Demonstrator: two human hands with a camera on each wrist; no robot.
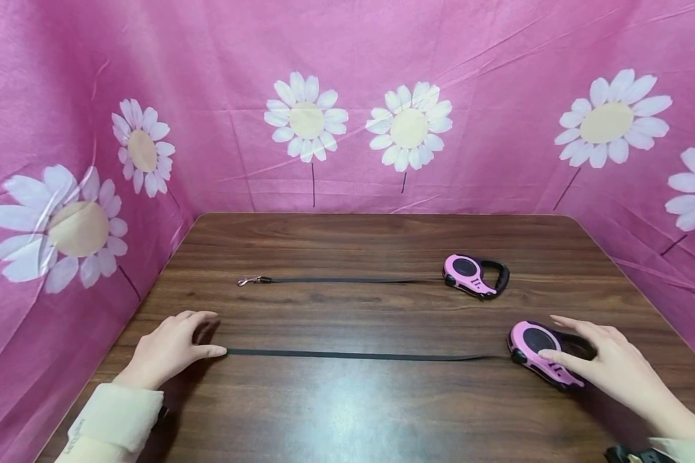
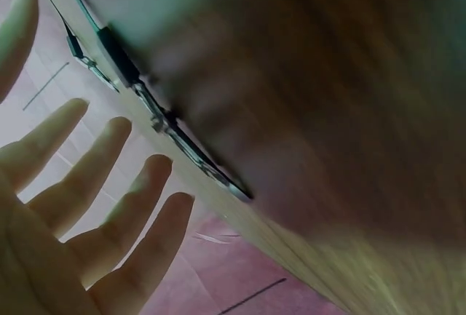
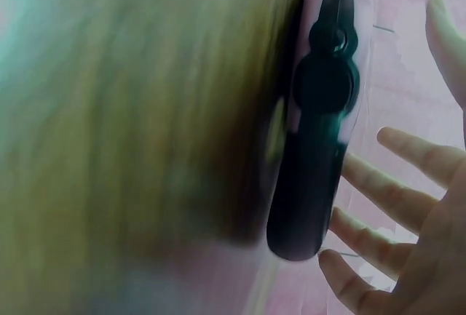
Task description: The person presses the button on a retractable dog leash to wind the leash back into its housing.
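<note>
Hands lie spread, left hand [image 1: 170,347] at near leash [image 1: 359,354] end, right hand [image 1: 605,366] on its housing [image 1: 535,350].

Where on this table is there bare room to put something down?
Free: the back strip of the table behind the far leash, and the front strip below the near strap. The lane between the two straps is narrow. Crowded: around the near leash under the right hand.

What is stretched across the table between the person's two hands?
In the head view, a thin black strap runs from the left hand to the near pink leash case under the right hand, with only bare wooden table around it.
</note>
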